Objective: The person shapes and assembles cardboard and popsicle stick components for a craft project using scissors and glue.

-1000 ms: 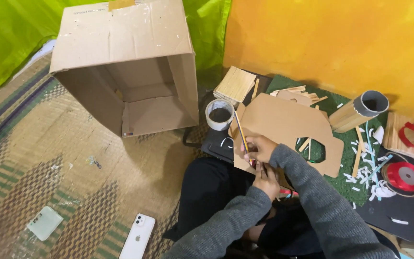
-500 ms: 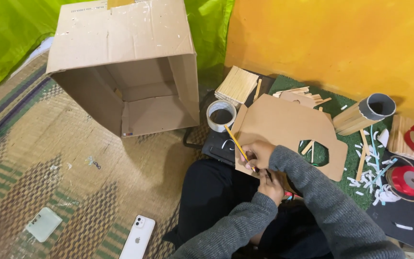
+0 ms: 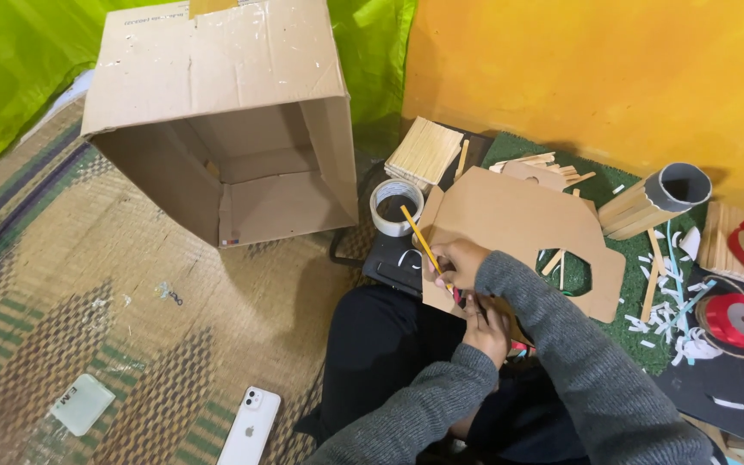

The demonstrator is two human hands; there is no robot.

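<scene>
A flat brown cardboard cutout with a window hole lies over my lap and the green mat. My right hand rests on the cutout's lower left part and grips a yellow pencil, whose upper end points up-left toward a tape roll. Just below it, my left hand is closed on the cutout's bottom edge. Both arms wear grey sleeves.
A big open cardboard box lies on its side on the woven mat. A white tape roll, a stick panel, a grey tube and red ribbon spools surround the green mat. A white phone lies near my knee.
The view has shifted a little. My right hand with the pencil has moved slightly along the cutout's lower left edge; my left hand stays on the bottom edge.
</scene>
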